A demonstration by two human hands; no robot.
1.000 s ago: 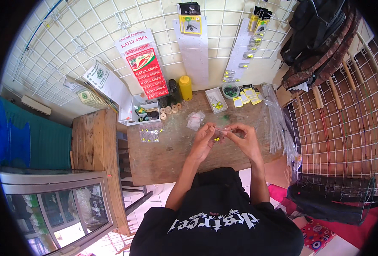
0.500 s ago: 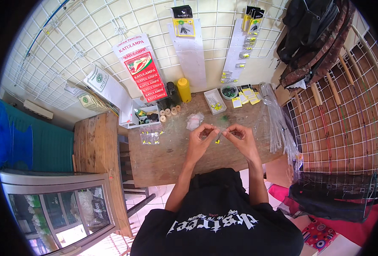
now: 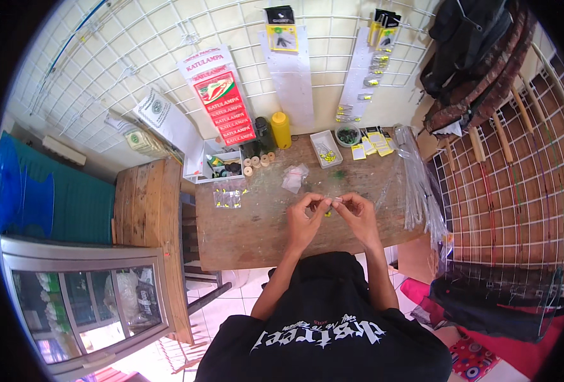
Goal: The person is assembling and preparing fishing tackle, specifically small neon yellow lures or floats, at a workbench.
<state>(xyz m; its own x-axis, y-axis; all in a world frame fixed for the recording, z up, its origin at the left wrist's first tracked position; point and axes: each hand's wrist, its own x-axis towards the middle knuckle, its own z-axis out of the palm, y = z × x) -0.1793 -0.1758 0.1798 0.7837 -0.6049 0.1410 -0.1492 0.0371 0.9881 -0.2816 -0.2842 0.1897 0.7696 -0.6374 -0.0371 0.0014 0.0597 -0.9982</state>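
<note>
Something tiny and yellow-green [image 3: 328, 212] sits pinched between both hands just above the desk [image 3: 256, 235], too small to identify. Left hand [image 3: 307, 213] and right hand [image 3: 357, 213] meet fingertip to fingertip, fingers closed tight, probably for fine control. A clear packet of similar yellow bits [image 3: 228, 198] and a white tray [image 3: 326, 149] lie within easy reach.

Both forearms reach forward; left hand [image 3: 305, 219] and right hand [image 3: 357, 216] meet, fingertips pinched together, nearly touching.

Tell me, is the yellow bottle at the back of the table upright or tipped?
Upright: the yellow bottle stands on its base with its cap on top, beside a dark bottle.
</note>
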